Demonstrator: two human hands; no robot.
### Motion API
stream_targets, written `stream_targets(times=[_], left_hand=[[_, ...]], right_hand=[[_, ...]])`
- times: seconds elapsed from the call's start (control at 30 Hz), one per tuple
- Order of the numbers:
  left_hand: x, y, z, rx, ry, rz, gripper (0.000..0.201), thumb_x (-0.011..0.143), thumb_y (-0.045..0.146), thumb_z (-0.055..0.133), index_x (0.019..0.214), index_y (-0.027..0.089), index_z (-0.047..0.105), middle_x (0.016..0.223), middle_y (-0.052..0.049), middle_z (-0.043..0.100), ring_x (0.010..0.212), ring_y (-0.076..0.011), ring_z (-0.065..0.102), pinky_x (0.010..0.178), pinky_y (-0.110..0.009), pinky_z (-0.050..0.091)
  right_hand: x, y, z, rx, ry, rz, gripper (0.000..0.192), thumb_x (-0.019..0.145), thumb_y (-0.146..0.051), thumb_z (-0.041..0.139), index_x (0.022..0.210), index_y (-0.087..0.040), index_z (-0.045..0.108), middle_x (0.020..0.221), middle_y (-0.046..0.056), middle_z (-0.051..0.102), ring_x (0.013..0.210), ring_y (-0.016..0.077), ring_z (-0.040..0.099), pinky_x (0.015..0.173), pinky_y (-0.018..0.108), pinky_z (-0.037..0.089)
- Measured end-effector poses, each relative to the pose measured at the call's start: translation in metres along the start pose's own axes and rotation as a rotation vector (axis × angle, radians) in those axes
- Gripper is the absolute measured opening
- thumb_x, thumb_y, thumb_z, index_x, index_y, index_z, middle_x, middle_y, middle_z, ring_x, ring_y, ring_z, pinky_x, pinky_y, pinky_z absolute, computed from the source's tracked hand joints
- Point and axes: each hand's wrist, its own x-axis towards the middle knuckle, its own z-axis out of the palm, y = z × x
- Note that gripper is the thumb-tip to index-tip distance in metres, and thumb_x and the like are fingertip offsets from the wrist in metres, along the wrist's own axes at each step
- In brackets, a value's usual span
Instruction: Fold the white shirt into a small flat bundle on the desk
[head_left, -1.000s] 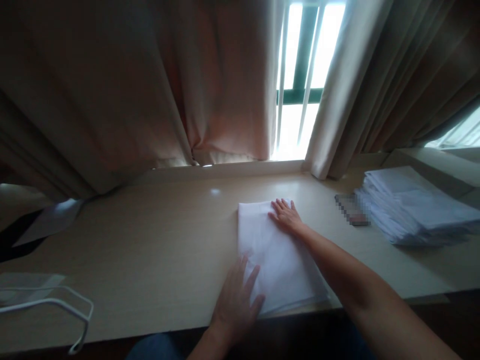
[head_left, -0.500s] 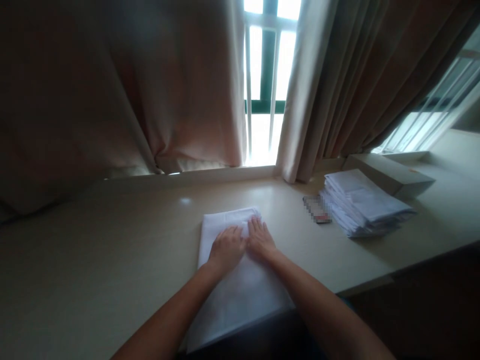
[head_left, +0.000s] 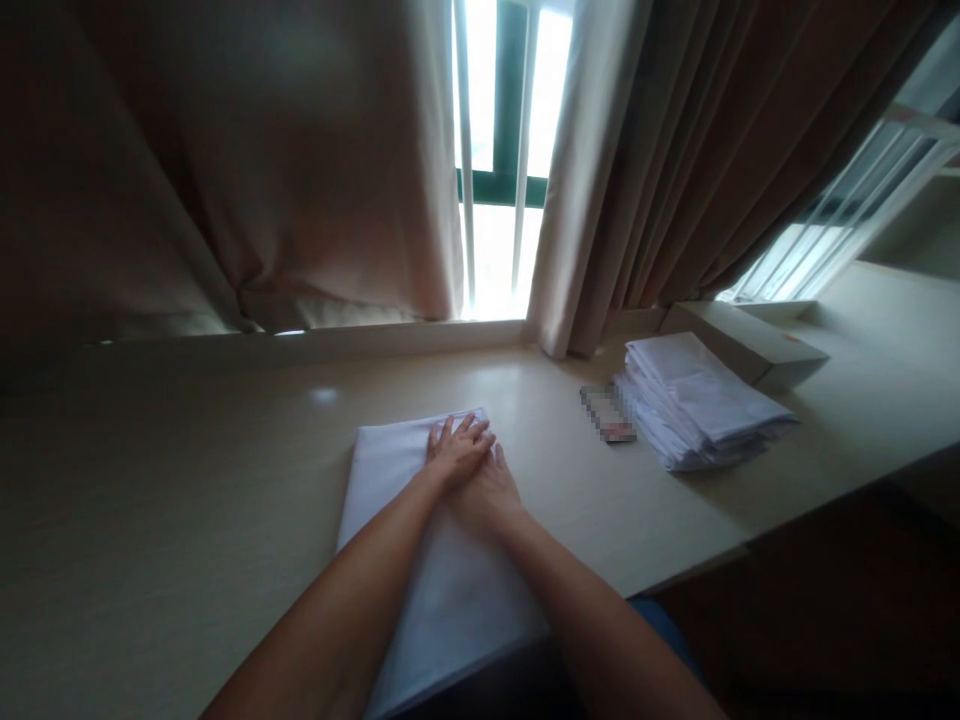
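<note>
A folded white cloth (head_left: 469,610) lies flat on the table in front of me, its near end reaching the table's front edge. My left hand (head_left: 459,452) rests palm down near the cloth's far end, fingers spread, partly over the right hand. Beneath and beside it, my right hand (head_left: 486,492) presses flat on the cloth near its right edge. Part of the right hand's fingers is hidden by the left hand. Neither hand grips anything.
To the right stands a stack of folded white cloths (head_left: 705,395). A blurred-out phone-like flat object (head_left: 609,415) lies beside it, and a pale box (head_left: 750,345) sits behind. Brown curtains (head_left: 337,180) hang along the table's (head_left: 187,500) back edge before a barred window (head_left: 499,150).
My left hand has moved right, from beside the right hand to partly on top of it, and its fingers have spread. The view has shifted slightly to the right.
</note>
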Motion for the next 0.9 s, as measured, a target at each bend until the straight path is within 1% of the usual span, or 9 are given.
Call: stream_targets(times=[0.07, 0.13, 0.27, 0.43, 0.53, 0.63, 0.73, 0.8, 0.9], left_hand=[[0.001, -0.001, 0.004, 0.011, 0.003, 0.010, 0.047, 0.094, 0.050, 0.028, 0.136, 0.042, 0.046, 0.154, 0.007, 0.034, 0.145, -0.0288, 0.016, 0.113, -0.057, 0.009], [0.001, -0.001, 0.007, 0.020, 0.018, -0.005, 0.050, 0.094, 0.052, 0.026, 0.140, 0.041, 0.042, 0.155, 0.006, 0.032, 0.145, -0.0309, 0.014, 0.113, -0.059, 0.008], [-0.002, 0.002, 0.013, 0.029, 0.073, -0.048, 0.059, 0.092, 0.060, 0.022, 0.145, 0.036, 0.035, 0.156, 0.003, 0.028, 0.145, -0.0318, 0.012, 0.114, -0.057, 0.006], [-0.003, 0.005, 0.014, 0.029, 0.102, -0.063, 0.068, 0.089, 0.067, 0.020, 0.146, 0.034, 0.034, 0.156, 0.002, 0.030, 0.145, -0.0323, 0.015, 0.115, -0.055, 0.006], [-0.001, 0.005, 0.014, 0.036, 0.099, -0.072, 0.069, 0.088, 0.067, 0.021, 0.146, 0.032, 0.034, 0.156, 0.001, 0.031, 0.144, -0.0325, 0.017, 0.115, -0.056, 0.007], [0.002, 0.004, 0.016, 0.043, 0.097, -0.087, 0.072, 0.088, 0.066, 0.022, 0.149, 0.027, 0.030, 0.155, -0.001, 0.031, 0.144, -0.0328, 0.018, 0.115, -0.057, 0.009], [0.003, 0.004, 0.018, 0.049, 0.105, -0.094, 0.075, 0.088, 0.066, 0.021, 0.149, 0.024, 0.029, 0.155, -0.003, 0.032, 0.144, -0.0328, 0.018, 0.115, -0.056, 0.011], [0.003, 0.003, 0.019, 0.053, 0.117, -0.090, 0.075, 0.088, 0.067, 0.020, 0.149, 0.024, 0.031, 0.155, -0.004, 0.032, 0.144, -0.0325, 0.019, 0.115, -0.055, 0.011], [0.002, 0.003, 0.021, 0.058, 0.145, -0.082, 0.073, 0.088, 0.067, 0.021, 0.147, 0.025, 0.035, 0.154, -0.004, 0.035, 0.143, -0.0328, 0.022, 0.114, -0.056, 0.012]], right_hand=[[-0.010, 0.002, 0.004, 0.013, 0.038, 0.004, 0.074, 0.095, -0.054, 0.030, 0.154, -0.022, 0.000, 0.160, 0.005, 0.007, 0.146, 0.0298, -0.005, 0.116, 0.054, 0.004], [-0.023, 0.006, 0.011, 0.022, 0.066, 0.002, 0.079, 0.094, -0.059, 0.030, 0.154, -0.017, 0.001, 0.159, 0.008, 0.005, 0.146, 0.0292, -0.005, 0.117, 0.052, 0.005], [-0.055, 0.013, 0.022, 0.056, 0.057, -0.002, 0.086, 0.092, -0.064, 0.030, 0.154, -0.011, 0.002, 0.159, 0.009, 0.003, 0.146, 0.0273, -0.005, 0.118, 0.049, 0.004], [-0.096, 0.017, 0.020, 0.086, 0.033, -0.019, 0.081, 0.093, -0.064, 0.024, 0.153, -0.011, 0.012, 0.158, 0.007, 0.004, 0.145, 0.0242, -0.007, 0.120, 0.046, 0.001], [-0.116, 0.017, 0.016, 0.101, 0.028, -0.024, 0.079, 0.094, -0.063, 0.022, 0.153, -0.010, 0.016, 0.158, 0.008, 0.004, 0.145, 0.0248, -0.007, 0.120, 0.048, 0.002], [-0.133, 0.017, 0.014, 0.125, 0.007, -0.029, 0.081, 0.094, -0.063, 0.025, 0.152, -0.008, 0.015, 0.158, 0.010, 0.004, 0.145, 0.0276, -0.006, 0.119, 0.051, 0.005], [-0.155, 0.018, 0.016, 0.136, -0.015, -0.030, 0.080, 0.094, -0.061, 0.029, 0.153, -0.009, 0.013, 0.158, 0.010, 0.002, 0.145, 0.0293, -0.005, 0.118, 0.053, 0.008], [-0.174, 0.019, 0.021, 0.136, -0.018, -0.019, 0.079, 0.095, -0.058, 0.033, 0.153, -0.011, 0.011, 0.158, 0.009, 0.001, 0.145, 0.0301, -0.004, 0.118, 0.053, 0.009], [-0.203, 0.019, 0.035, 0.128, -0.012, -0.001, 0.079, 0.094, -0.054, 0.038, 0.153, -0.012, 0.008, 0.158, 0.009, -0.002, 0.145, 0.0319, -0.003, 0.118, 0.055, 0.012]])
